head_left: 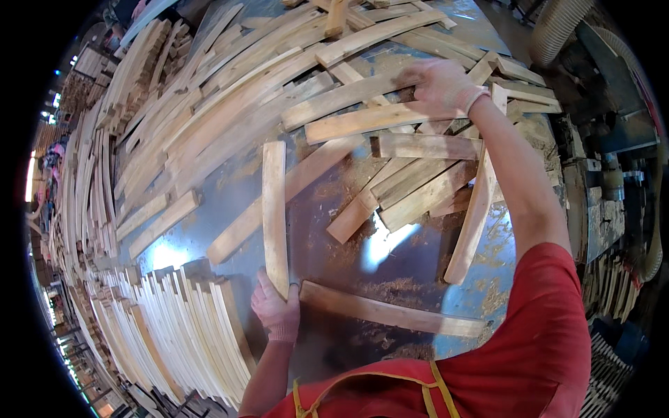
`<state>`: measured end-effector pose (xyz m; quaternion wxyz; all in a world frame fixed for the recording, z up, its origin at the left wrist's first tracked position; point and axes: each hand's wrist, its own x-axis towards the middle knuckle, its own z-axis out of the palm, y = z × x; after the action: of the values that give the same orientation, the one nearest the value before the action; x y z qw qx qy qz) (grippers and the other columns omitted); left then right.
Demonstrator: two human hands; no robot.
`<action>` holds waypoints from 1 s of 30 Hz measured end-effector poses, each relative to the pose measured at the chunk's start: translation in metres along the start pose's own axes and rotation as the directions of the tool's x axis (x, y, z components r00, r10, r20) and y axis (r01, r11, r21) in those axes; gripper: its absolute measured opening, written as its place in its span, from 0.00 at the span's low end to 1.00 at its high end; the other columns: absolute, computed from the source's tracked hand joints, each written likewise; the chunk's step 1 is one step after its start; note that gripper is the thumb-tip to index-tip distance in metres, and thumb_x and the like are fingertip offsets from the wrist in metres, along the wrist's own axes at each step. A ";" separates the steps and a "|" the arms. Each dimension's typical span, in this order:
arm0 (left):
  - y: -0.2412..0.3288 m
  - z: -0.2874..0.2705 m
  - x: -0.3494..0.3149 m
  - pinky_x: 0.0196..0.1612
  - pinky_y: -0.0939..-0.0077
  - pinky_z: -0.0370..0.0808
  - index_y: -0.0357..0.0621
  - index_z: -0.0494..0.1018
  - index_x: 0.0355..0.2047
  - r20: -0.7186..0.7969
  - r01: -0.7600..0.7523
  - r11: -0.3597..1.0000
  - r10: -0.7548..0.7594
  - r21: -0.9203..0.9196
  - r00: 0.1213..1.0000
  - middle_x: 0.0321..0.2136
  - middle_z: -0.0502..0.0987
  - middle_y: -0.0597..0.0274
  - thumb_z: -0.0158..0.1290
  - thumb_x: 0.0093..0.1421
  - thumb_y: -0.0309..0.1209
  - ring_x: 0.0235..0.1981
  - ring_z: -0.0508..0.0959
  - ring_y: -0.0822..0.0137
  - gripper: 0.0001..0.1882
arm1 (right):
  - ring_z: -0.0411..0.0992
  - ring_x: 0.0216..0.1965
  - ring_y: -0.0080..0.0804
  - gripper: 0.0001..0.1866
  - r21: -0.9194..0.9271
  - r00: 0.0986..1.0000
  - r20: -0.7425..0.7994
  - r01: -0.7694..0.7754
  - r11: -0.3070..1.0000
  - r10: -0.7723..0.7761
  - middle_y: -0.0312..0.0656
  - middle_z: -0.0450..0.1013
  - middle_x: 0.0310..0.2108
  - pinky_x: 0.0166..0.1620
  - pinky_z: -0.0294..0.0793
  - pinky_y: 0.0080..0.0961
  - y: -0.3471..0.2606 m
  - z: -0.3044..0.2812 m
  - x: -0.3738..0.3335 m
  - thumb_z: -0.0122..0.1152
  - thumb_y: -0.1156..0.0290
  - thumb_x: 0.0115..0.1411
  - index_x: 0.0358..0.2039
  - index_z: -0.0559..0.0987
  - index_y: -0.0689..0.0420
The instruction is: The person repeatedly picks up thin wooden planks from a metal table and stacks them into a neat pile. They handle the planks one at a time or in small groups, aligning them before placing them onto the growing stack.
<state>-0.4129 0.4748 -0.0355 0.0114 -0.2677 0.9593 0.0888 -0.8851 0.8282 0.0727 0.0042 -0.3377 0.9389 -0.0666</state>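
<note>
In a pale work glove, my left hand (pixel 275 308) is closed round the lower end of a short wooden board (pixel 274 209), which points away from me over the blue metal table (pixel 327 261). My right hand (pixel 442 87), gloved too, reaches far over the jumbled boards at the right. Motion smears its fingers, so their grip cannot be made out. They are at the right end of one wooden board (pixel 341 101), and another board (pixel 369 122) passes below the hand. Nearest me, a single board (pixel 390 310) lies crosswise beside my left hand.
Long wooden strips (pixel 230 104) lie heaped across the far left. A neat stack of pale strips (pixel 188 327) stands at the near left. Sawdust (pixel 495 296) covers parts of the tabletop. Machinery (pixel 613 181) and a ribbed hose (pixel 561 28) are beyond the right edge.
</note>
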 end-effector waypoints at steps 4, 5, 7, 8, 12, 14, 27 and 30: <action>0.002 -0.003 0.004 0.64 0.45 0.68 0.37 0.58 0.75 0.009 -0.025 1.000 0.025 -0.012 1.000 0.56 0.74 0.41 0.69 0.57 0.46 0.57 0.72 0.39 0.51 | 0.78 0.56 0.54 0.37 0.082 0.948 0.260 -0.214 0.973 0.187 0.49 0.83 0.51 0.60 0.76 0.47 0.028 0.028 -0.017 0.67 0.41 0.55 0.61 0.81 0.46; 0.001 -0.005 0.004 0.64 0.46 0.68 0.37 0.58 0.75 0.009 -0.023 1.000 0.024 -0.016 1.000 0.56 0.74 0.41 0.69 0.57 0.46 0.57 0.72 0.39 0.51 | 0.79 0.56 0.51 0.36 -0.243 0.940 0.306 -0.078 0.967 0.153 0.48 0.84 0.48 0.58 0.78 0.46 0.008 0.032 -0.020 0.70 0.43 0.52 0.59 0.83 0.46; 0.000 -0.004 0.001 0.63 0.46 0.68 0.38 0.58 0.75 0.014 -0.020 0.999 0.020 -0.034 1.000 0.55 0.74 0.41 0.69 0.58 0.46 0.57 0.72 0.39 0.51 | 0.79 0.55 0.50 0.38 -0.269 0.894 0.409 -0.075 0.960 0.184 0.49 0.83 0.49 0.58 0.77 0.44 -0.027 0.031 -0.036 0.72 0.45 0.49 0.59 0.82 0.48; -0.001 -0.002 0.003 0.62 0.47 0.70 0.38 0.60 0.74 -0.001 -0.047 0.997 0.047 -0.057 0.999 0.55 0.75 0.41 0.69 0.57 0.46 0.55 0.74 0.39 0.50 | 0.79 0.54 0.50 0.39 -0.286 0.866 0.455 -0.079 0.955 0.208 0.49 0.82 0.49 0.59 0.77 0.42 -0.036 0.027 -0.047 0.73 0.46 0.48 0.60 0.81 0.48; -0.012 -0.004 0.009 0.61 0.50 0.72 0.38 0.65 0.71 -0.019 -0.077 0.989 0.076 -0.129 0.997 0.55 0.77 0.42 0.70 0.55 0.45 0.55 0.76 0.40 0.48 | 0.81 0.52 0.47 0.27 -0.280 0.835 0.549 0.146 0.949 0.034 0.44 0.84 0.45 0.54 0.79 0.46 -0.085 0.025 -0.103 0.72 0.53 0.49 0.50 0.86 0.44; -0.015 -0.011 0.016 0.63 0.50 0.72 0.38 0.65 0.71 0.015 -0.062 0.971 0.067 -0.230 0.998 0.57 0.77 0.42 0.71 0.55 0.44 0.58 0.76 0.41 0.48 | 0.81 0.52 0.47 0.30 -0.193 0.882 0.460 0.212 0.958 -0.102 0.44 0.84 0.47 0.54 0.79 0.45 -0.099 0.030 -0.147 0.72 0.53 0.49 0.55 0.84 0.44; -0.171 -0.077 -0.154 0.50 0.77 0.75 0.34 0.75 0.60 0.432 0.378 0.339 0.097 -0.861 0.897 0.43 0.80 0.65 0.57 0.66 0.29 0.43 0.77 0.74 0.23 | 0.81 0.43 0.56 0.37 0.740 0.889 0.433 -0.446 0.504 0.150 0.62 0.82 0.42 0.51 0.79 0.45 -0.454 0.031 -0.256 0.60 0.47 0.64 0.64 0.76 0.62; -0.206 -0.096 -0.189 0.53 0.70 0.76 0.35 0.76 0.59 0.184 0.079 0.722 0.069 -0.688 0.980 0.45 0.82 0.59 0.60 0.66 0.33 0.46 0.81 0.64 0.23 | 0.80 0.48 0.64 0.34 0.645 0.857 0.458 -0.502 0.576 0.234 0.65 0.82 0.43 0.54 0.77 0.50 -0.543 0.118 -0.278 0.60 0.41 0.61 0.43 0.83 0.66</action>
<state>-0.1425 0.3812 0.0377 0.0058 -0.2450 0.8500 0.4663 -0.3204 0.5761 0.0149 0.3097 -0.1059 0.8624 -0.3861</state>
